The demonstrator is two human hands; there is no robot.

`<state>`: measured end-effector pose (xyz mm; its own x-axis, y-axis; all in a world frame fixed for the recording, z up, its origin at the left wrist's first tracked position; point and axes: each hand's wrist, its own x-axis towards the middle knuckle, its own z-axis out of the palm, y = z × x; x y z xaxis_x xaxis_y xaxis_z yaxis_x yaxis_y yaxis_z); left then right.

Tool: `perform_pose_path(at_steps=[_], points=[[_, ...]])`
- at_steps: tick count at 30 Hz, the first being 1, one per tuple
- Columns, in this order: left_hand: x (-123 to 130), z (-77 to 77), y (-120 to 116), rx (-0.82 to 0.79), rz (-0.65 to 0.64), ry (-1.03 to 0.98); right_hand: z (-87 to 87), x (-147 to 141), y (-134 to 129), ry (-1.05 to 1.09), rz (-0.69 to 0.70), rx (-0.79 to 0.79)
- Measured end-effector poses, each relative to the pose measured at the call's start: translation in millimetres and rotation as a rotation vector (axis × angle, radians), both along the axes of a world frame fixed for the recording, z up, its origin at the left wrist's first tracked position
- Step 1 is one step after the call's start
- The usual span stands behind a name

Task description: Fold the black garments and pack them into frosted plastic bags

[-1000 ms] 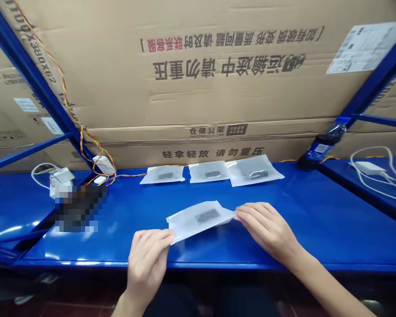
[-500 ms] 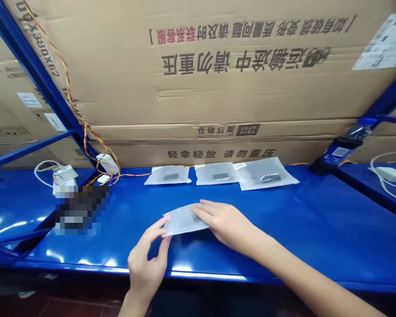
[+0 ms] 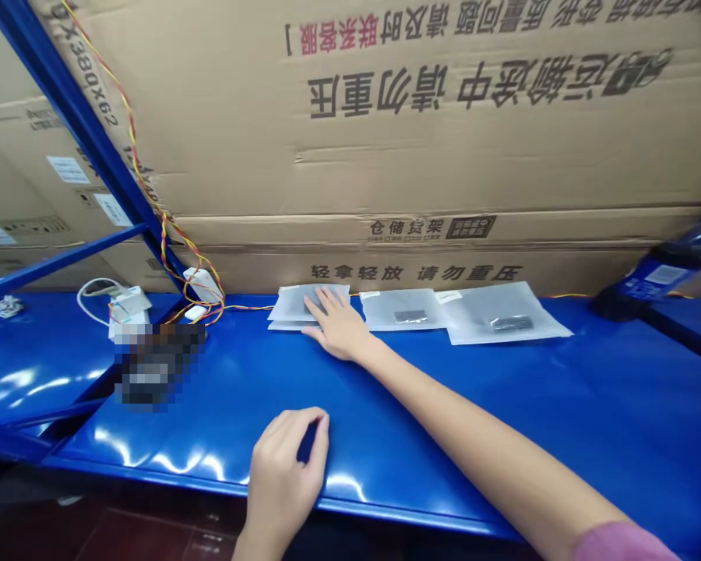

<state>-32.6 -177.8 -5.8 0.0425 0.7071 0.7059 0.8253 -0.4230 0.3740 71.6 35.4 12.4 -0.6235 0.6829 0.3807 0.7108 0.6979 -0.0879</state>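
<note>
R hand (image 3: 339, 327) is stretched to the shelf (image 3: 222, 421)'s back edge, L of its middle. Fingers fairly straight & spread, palm down, laid over the upper pouch (image 3: 292, 300) w/o gripping it; the flat spread prob. lets it press evenly & keep the pouch from sliding. A second layer shows along that pouch's front edge, approx. lined up, so it looks like a lower pouch (image 3: 281, 325) sits directly underneath.

L hand (image 3: 286, 467) is over the shelf's front edge, L of middle. Fingers curled, thumb tip meeting forefinger to make a loop; nothing visible in it, & can't tell if the palm hides anything. Seems to be kept back b/c one hand suffices at the rear.

Along the back edge, R of the stack: middle pouch (image 3: 379, 308), then R pouch (image 3: 491, 304), sides touching or slightly overlapping, can't tell which. Both lie flat, dark item visible in each, presumably laid that way for stability.

Bottle (image 3: 654, 280) is near the back edge's R end, prob. out of the hands' way. White adapter (image 3: 203, 286) w/ yellow-red wires (image 3: 133, 132) is at the back L corner.
</note>
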Motion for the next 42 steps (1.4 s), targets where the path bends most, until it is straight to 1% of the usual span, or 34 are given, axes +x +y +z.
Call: perform_pose_path(at_steps=[2,3,5,7,9,10,11,13,15,17,19,22,24,26,27,28,30,31,32,33,34,35,37,40,42], points=[[0,1.4,0,-0.007,-0.010,0.004,0.2,18,3,0.015,-0.007,-0.014],[0,2.1,0,-0.008,-0.013,0.008,2.7,32,5,0.024,-0.021,-0.017],[0,2.9,1,-0.006,-0.014,0.011,7.6,70,6,0.040,-0.065,-0.016],[0,2.9,1,-0.002,-0.010,0.005,7.5,116,5,0.054,-0.130,-0.006],[1,2.1,1,-0.005,-0.004,0.000,0.4,160,3,0.058,-0.178,0.005],[1,1.6,2,-0.005,0.001,0.002,-5.0,179,2,0.054,-0.158,0.020],[1,1.3,2,-0.005,0.008,0.005,-10.7,194,2,0.062,-0.127,0.027],[1,1.3,3,-0.005,0.021,0.018,-20.2,210,5,0.086,-0.089,0.038],[1,2.8,3,-0.001,0.030,0.031,-23.5,211,10,0.118,-0.080,0.045],[2,5.0,3,0.007,0.031,0.040,-19.4,208,13,0.158,-0.079,0.057],[3,6.6,2,0.026,0.028,0.042,-9.3,207,14,0.221,-0.080,0.080],[5,7.5,-1,0.027,0.023,0.010,11.2,217,7,0.365,-0.097,0.134],[5,10.2,-1,-0.017,0.021,-0.071,25.0,224,-1,0.470,-0.113,0.173],[3,18.4,6,-0.087,0.010,-0.187,36.5,225,-10,0.588,-0.088,0.164],[1,25.2,13,-0.116,0.003,-0.245,40.7,222,-15,0.649,-0.035,0.116],[-1,33.7,22,-0.137,-0.007,-0.293,43.7,216,-21,0.697,0.047,0.036],[-2,53.6,49,-0.171,-0.049,-0.325,45.2,201,-33,0.706,0.261,-0.190],[0,63.4,64,-0.200,-0.085,-0.294,44.0,192,-39,0.665,0.359,-0.296],[2,72.0,80,-0.264,-0.134,-0.208,41.6,184,-45,0.604,0.431,-0.372],[7,78.5,95,-0.339,-0.193,-0.083,38.5,176,-50,0.543,0.477,-0.425],[13,82.5,109,-0.391,-0.252,-0.022,34.9,171,-54,0.492,0.503,-0.462],[20,83.7,121,-0.444,-0.303,0.042,31.1,167,-56,0.455,0.513,-0.490],[36,78.2,138,-0.523,-0.363,0.117,23.6,164,-57,0.431,0.486,-0.568],[55,59.5,147,-0.592,-0.344,0.165,13.4,166,-50,0.500,0.365,-0.688],[59,48.1,146,-0.627,-0.321,0.160,6.9,167,-44,0.568,0.254,-0.734]])
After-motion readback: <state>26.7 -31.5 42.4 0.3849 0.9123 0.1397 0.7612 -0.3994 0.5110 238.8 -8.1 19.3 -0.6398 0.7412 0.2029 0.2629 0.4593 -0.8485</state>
